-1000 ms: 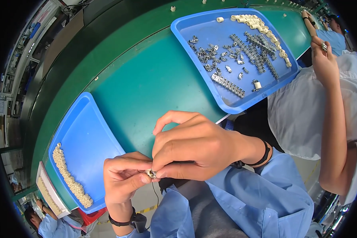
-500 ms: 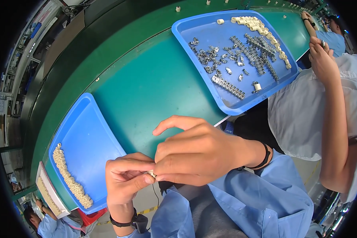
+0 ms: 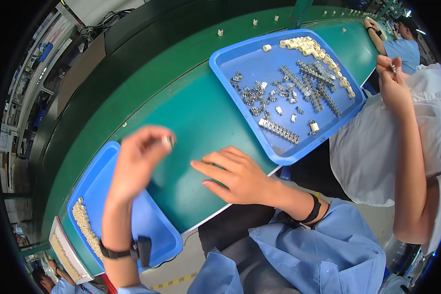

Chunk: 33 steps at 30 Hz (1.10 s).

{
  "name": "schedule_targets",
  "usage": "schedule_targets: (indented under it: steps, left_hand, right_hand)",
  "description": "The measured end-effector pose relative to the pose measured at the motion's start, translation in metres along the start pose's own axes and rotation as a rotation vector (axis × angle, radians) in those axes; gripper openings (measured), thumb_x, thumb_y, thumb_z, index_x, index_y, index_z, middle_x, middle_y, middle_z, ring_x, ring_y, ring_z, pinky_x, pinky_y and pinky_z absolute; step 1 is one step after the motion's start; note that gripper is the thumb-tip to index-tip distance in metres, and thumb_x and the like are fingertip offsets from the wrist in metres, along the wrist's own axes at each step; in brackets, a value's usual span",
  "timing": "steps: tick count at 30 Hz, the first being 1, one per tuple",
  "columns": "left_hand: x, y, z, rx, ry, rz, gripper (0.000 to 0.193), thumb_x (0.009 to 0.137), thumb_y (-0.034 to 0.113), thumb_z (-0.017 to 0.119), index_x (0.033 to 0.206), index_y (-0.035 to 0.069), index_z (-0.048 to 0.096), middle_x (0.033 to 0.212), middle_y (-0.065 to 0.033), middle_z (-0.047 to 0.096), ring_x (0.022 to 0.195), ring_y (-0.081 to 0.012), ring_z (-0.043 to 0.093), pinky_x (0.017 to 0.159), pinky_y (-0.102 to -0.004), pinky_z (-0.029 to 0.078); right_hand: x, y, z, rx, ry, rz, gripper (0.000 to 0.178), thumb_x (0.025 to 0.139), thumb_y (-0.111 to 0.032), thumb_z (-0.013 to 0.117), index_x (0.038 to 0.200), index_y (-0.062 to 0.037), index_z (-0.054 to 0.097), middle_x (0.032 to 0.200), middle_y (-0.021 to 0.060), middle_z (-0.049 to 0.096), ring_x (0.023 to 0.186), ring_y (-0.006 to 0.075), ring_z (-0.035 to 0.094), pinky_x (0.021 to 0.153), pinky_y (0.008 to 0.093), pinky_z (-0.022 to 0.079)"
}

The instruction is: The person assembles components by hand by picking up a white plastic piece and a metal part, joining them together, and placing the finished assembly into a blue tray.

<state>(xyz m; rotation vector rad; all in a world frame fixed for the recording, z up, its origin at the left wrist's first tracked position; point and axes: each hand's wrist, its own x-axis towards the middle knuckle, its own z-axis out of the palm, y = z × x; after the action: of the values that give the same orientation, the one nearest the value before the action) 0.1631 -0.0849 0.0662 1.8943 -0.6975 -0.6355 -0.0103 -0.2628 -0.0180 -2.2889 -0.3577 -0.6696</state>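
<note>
On my feed, the hands have parted: a second ago they met around one piece, and now the left hand alone pinches the small pale part, motion-blurred, over the tabletop left of the blue parts tray. I see the right hand loosely spread, apparently bare, near that tray's lower-left corner. I judge the two-handed handling of this piece finished or paused.
</note>
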Motion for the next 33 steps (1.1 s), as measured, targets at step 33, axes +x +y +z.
schedule_targets:
  steps: [33]
  left_hand:
    - [0.28,-0.039,0.044,0.345,0.503,0.463,0.052,0.094,0.026,0.077,0.138,0.005,0.061,0.126,-0.0105,0.065,0.105,-0.0182,0.064,0.093,-0.0346,0.052]
  right_hand:
    - [0.005,0.133,-0.128,-0.573,-0.27,0.554,0.096,0.094,-0.054,0.07,0.16,0.0038,0.033,0.164,0.0318,0.029,0.155,0.044,0.028,0.126,0.0483,0.029]
